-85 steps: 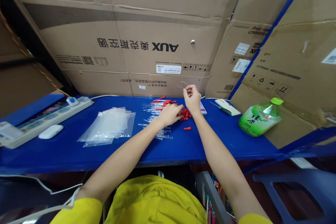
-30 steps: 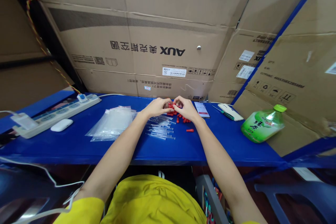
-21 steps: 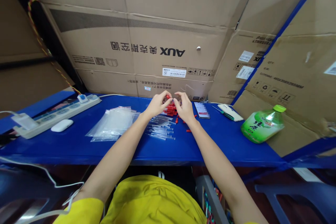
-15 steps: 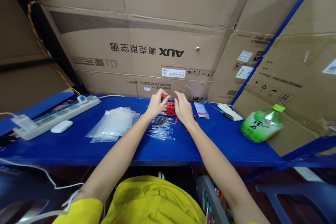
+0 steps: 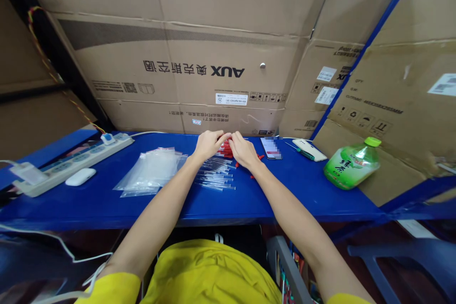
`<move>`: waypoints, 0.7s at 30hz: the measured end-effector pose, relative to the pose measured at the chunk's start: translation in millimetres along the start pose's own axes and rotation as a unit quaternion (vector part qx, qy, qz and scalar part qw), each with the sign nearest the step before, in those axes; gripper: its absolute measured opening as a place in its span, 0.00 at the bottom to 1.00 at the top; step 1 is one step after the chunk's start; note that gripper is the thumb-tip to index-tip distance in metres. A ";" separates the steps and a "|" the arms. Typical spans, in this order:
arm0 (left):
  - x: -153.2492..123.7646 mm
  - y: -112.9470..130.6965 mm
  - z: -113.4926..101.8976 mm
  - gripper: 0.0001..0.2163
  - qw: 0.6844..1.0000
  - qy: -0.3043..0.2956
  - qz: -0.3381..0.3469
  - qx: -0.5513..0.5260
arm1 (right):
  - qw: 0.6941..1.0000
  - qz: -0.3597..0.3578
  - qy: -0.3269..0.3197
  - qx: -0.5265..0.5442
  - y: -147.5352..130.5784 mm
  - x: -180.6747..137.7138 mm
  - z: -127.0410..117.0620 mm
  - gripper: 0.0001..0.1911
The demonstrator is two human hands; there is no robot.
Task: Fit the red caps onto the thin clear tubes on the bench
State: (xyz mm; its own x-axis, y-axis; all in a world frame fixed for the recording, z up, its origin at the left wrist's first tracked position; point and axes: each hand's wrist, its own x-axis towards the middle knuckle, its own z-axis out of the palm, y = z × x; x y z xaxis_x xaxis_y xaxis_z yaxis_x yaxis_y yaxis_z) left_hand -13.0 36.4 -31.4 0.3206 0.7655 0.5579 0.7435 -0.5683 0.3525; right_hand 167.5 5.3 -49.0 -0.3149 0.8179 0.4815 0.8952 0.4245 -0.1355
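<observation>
- Blue table (image 5: 249, 205) ran across in front of the wearer, its near edge just beyond the yellow shirt (image 5: 210, 275).
- Clear tubes (image 5: 216, 180) lay bunched mid-table, in front of the hands; clear bags (image 5: 151, 170) lay stacked to their left, green bottle (image 5: 351, 166) tilted well off to the right.
- Red pieces (image 5: 226, 151) sat clustered beyond the tubes, beneath and between the hands; a few lay by the right wrist.
- Left hand (image 5: 206, 146) and right hand (image 5: 243, 150): fingers curled in narrowly, tips meeting or nearly so above the cluster. Whether either gripped a red piece could not be made out.
- Change: half a second earlier the fingertips stood apart; judged a shift to two-handed handling.
- Cardboard (image 5: 199, 47) stood behind.
</observation>
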 end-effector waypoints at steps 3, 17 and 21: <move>2.2 -1.4 -2.0 0.27 0.999 -0.003 0.003 -0.039 | 0.999 0.011 -0.011 -0.047 2.1 1.8 3.4 0.21; 5.6 -0.7 -3.8 0.29 0.989 0.003 0.008 -0.146 | 0.998 -0.052 0.033 -0.010 23.4 2.3 21.5 0.18; 6.2 -1.2 -6.3 0.29 0.992 0.007 0.010 -0.127 | 0.998 -0.043 0.033 -0.012 24.6 1.9 23.7 0.17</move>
State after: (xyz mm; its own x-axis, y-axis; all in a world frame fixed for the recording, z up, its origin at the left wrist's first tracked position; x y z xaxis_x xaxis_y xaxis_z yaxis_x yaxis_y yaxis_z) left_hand -15.5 40.0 -23.7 0.3245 0.7494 0.5772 0.5645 -0.6431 0.5175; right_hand 181.5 26.5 -72.0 -0.3695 0.7510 0.5472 0.8737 0.4813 -0.0706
